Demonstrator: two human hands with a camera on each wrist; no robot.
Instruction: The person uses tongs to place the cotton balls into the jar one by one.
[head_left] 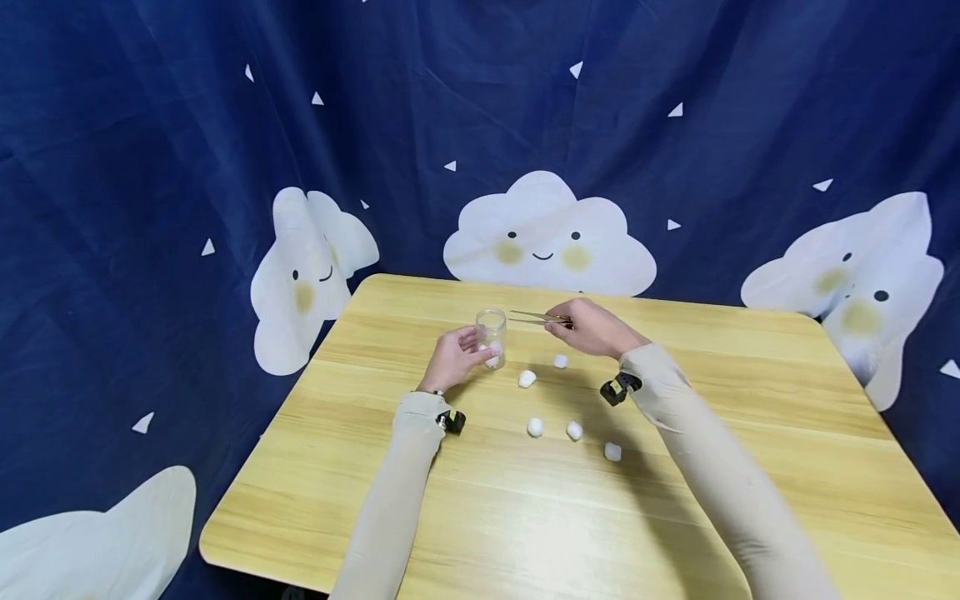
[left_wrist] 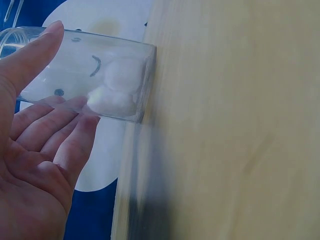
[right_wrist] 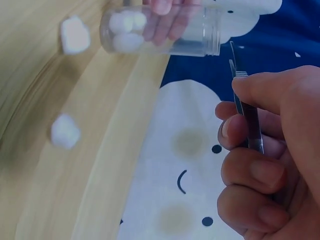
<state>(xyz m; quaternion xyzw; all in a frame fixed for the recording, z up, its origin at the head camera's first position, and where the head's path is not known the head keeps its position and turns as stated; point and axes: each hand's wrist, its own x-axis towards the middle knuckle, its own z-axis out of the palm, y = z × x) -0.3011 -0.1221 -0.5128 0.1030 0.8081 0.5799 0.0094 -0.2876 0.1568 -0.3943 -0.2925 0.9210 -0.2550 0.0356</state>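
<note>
A clear jar (head_left: 491, 318) stands upright on the table, its mouth uncovered. My left hand (head_left: 453, 358) holds it from the left, thumb on the near side and fingers on the far side. White cotton balls (left_wrist: 120, 75) lie at the jar's bottom, seen through its wall. My right hand (head_left: 594, 327) pinches metal tweezers (right_wrist: 254, 129) between thumb and fingers, just right of the jar's mouth. The tweezers' tips point left toward the jar, slightly apart, with nothing between them.
Several more cotton balls lie loose on the wooden table (head_left: 337, 467), one (head_left: 527, 378) just right of the jar and another (head_left: 560, 361) below the right hand. Others, such as one cotton ball (head_left: 612, 452), are nearer me. A blue curtain (head_left: 405, 100) with clouds hangs behind.
</note>
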